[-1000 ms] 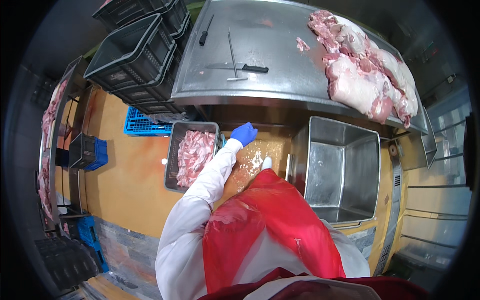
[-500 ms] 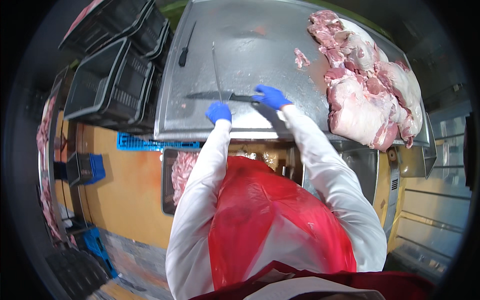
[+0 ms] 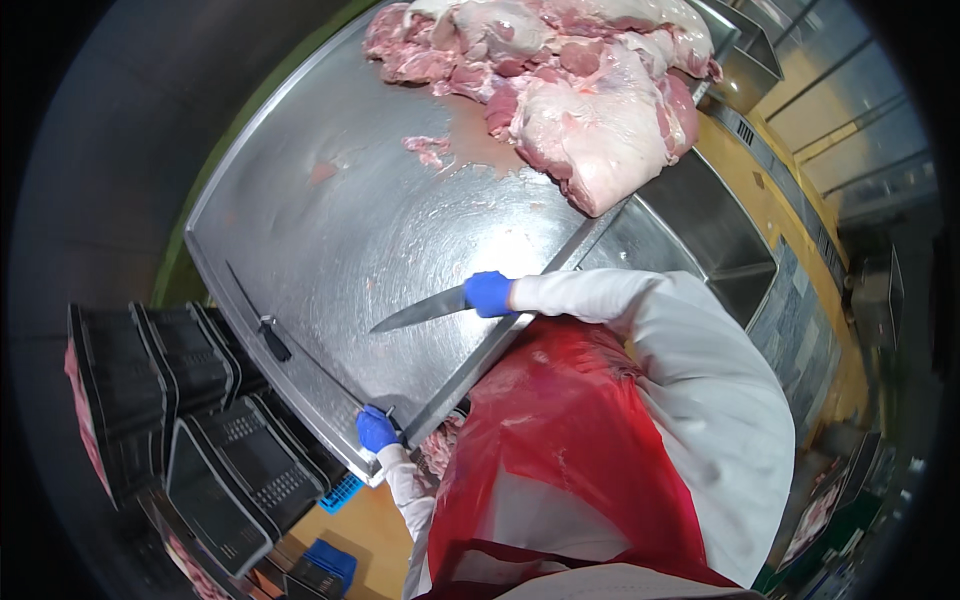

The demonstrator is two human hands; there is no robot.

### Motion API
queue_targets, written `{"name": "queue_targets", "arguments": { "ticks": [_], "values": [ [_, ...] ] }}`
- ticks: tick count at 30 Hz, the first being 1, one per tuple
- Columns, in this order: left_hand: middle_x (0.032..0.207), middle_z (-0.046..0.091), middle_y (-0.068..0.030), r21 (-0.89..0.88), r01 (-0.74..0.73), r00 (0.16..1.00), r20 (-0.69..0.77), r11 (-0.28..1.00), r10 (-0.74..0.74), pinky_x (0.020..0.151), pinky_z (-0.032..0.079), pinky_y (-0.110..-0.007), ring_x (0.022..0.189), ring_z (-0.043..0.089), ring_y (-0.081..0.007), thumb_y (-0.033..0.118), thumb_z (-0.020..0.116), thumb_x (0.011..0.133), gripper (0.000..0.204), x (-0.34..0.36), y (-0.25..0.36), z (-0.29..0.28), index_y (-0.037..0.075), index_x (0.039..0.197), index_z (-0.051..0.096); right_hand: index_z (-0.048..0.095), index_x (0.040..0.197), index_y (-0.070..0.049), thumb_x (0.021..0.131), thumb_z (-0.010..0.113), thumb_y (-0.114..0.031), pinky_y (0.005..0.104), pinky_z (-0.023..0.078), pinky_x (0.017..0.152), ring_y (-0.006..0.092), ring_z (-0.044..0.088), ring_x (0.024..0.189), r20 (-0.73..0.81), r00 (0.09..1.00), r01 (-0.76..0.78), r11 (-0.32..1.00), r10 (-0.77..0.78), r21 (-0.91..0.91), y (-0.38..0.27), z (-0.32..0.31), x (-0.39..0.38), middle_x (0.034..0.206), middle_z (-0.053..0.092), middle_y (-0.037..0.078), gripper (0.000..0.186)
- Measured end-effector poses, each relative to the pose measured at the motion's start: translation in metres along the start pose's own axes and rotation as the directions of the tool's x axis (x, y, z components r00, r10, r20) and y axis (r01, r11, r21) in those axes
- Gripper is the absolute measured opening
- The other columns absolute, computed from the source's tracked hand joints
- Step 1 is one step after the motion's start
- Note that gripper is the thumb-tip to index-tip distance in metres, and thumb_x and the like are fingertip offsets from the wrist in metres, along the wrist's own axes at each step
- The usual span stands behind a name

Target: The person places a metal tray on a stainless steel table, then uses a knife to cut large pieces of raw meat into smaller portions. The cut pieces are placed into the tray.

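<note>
My right hand (image 3: 488,294), in a blue glove, is closed on a large knife (image 3: 420,313), its blade pointing left over the steel table (image 3: 240,200). Near the table's front edge, my left hand (image 3: 376,428) is wrapped round the handle end of a long thin sharpening steel (image 3: 334,380). Another knife (image 3: 274,342) with a black handle lies by the table's left rim. Large pieces of pale pink raw meat (image 3: 610,130) are heaped toward the top right, with a small scrap (image 3: 428,150) lying apart from them.
Stacked dark plastic crates (image 3: 120,380) stand left of the table. A deep metal tub (image 3: 710,250) is at the right, below the table's edge. Meat pieces (image 3: 440,446) show in a container under the front edge, mostly hidden by my apron. A blue crate (image 3: 330,565) is at the lower left.
My hands came up to the table; the knife and sharpening steel that lay there are now gripped, and the knife is raised. My view has turned, shifting the meat to the upper middle.
</note>
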State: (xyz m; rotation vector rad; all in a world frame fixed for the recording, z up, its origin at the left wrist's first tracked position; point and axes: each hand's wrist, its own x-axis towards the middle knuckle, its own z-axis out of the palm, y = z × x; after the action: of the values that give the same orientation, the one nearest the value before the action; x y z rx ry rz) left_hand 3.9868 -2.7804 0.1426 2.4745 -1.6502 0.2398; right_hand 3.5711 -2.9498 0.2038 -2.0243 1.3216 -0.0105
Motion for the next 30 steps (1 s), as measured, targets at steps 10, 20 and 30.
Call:
{"name": "queue_targets", "arguments": {
  "ticks": [10,20,30],
  "values": [
    [0.096,0.066,-0.0236,-0.391,-0.313,0.808,0.369,0.866,0.459,0.078,0.051,-0.045,0.092,0.064,-0.0391,0.037,0.063,0.087,0.038,0.147,0.306,-0.059,0.001,0.101,0.065,0.066,0.109,-0.002,0.086,0.067,-0.034,0.0375,0.051,0.083,0.0290,0.069,0.089,-0.497,0.561,-0.368,0.737,0.662,0.567,0.173,-0.117,-0.225,0.099,0.070,0.019,0.039],
    [0.118,0.064,-0.0224,-0.714,-0.582,0.451,0.115,0.389,0.885,0.092,0.049,-0.040,0.109,0.062,-0.0365,0.054,0.075,0.070,0.074,0.170,0.866,-0.066,0.001,0.118,0.058,0.063,0.116,-0.008,0.090,0.065,-0.046,0.0335,0.054,0.067,0.0182,0.061,0.090,-0.240,0.162,0.164,0.213,0.957,0.963,0.451,-0.210,-0.258,0.101,0.064,0.006,0.045],
    [0.127,0.060,-0.0252,-0.669,-0.613,-0.040,0.558,0.421,0.829,0.101,0.045,-0.039,0.120,0.058,-0.0341,0.074,0.073,0.058,0.103,0.181,0.904,0.000,-0.006,0.122,0.062,0.050,0.074,-0.017,0.090,0.069,-0.022,0.0250,0.037,0.058,0.0060,0.045,0.064,-0.297,0.000,0.426,0.269,0.955,0.864,0.435,-0.196,-0.197,0.073,0.046,-0.007,0.025]
  ]
}}
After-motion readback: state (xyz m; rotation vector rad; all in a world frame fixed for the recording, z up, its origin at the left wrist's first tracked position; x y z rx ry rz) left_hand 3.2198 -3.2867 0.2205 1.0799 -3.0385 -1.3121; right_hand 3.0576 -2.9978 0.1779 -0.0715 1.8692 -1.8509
